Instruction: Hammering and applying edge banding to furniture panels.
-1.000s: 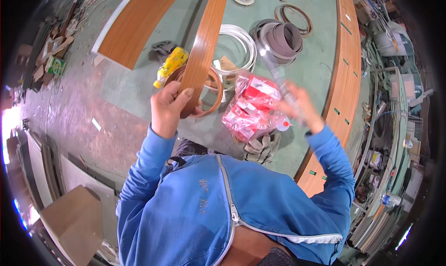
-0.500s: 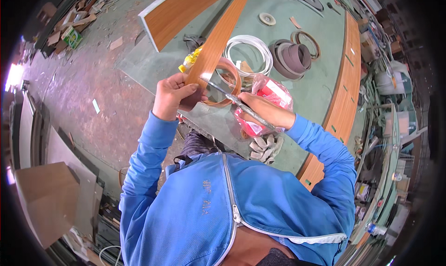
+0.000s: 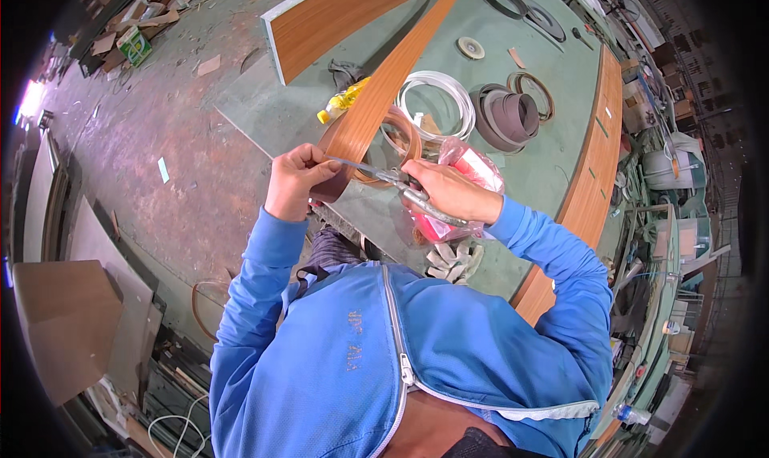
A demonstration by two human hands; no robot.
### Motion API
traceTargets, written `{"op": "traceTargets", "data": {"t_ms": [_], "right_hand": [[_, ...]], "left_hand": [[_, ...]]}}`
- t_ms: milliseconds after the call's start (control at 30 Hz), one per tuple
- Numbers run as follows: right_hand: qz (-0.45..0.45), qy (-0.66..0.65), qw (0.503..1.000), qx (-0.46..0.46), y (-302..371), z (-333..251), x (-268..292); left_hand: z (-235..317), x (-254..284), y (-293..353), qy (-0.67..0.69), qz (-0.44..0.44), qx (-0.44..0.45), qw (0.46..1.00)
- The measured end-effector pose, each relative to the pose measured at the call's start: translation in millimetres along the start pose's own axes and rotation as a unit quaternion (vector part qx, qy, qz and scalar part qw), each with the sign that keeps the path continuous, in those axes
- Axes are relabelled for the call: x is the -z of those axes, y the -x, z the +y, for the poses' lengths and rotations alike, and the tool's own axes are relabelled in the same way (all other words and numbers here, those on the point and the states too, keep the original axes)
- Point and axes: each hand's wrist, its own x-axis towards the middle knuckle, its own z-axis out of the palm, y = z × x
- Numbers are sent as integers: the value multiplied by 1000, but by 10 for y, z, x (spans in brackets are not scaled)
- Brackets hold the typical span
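At the far left of my view a brown board [image 3: 68, 322] leans low, near the person's left side. My left hand [image 3: 295, 182] is next, thumb and forefinger pinching the near end of a wood-grain edging strip [image 3: 388, 82]. That strip lies directly beyond and to the right of the hand, slanting up and away between it and the far side of the table [image 3: 573, 82]. Left of the strip, farther off, stands a curved wood-grain panel [image 3: 336, 26] with a pale edge; nearer, a yellow bottle [image 3: 346, 100] lies partly behind the strip.

Metal shears [image 3: 394, 177] point left, tips at the strip's near end, just beside my left thumb; I cannot tell whether the blades have closed on it. A brown coil [image 3: 415, 142] sits beyond them, with a white coil [image 3: 469, 110] farther right. My right hand [image 3: 452, 192] is wrapped around the shears' handles, in front of a plastic bag of red contents [image 3: 477, 166]. A pale glove [image 3: 454, 262] lies nearer. Farther right come a grey-brown coil [image 3: 521, 118] and a long slotted wood-grain board [image 3: 597, 138].
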Motion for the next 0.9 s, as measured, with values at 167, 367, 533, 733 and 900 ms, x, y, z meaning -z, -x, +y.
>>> {"op": "traceTargets", "data": {"t_ms": [167, 367, 533, 733, 900], "right_hand": [[2, 17, 999, 36, 26, -26, -70], [-31, 34, 999, 12, -5, -160, -54], [13, 6, 999, 46, 17, -151, -110], [5, 21, 999, -46, 141, -98, -349], [24, -20, 998, -46, 280, -211, -421]], "left_hand": [[-178, 51, 150, 29, 26, -19, 999], [-273, 38, 223, 50, 59, -19, 997], [-227, 92, 229, 32, 49, 4, 998], [44, 161, 20, -306, 148, -243, 909], [290, -444, -374, -548, 36, -154, 822]]}}
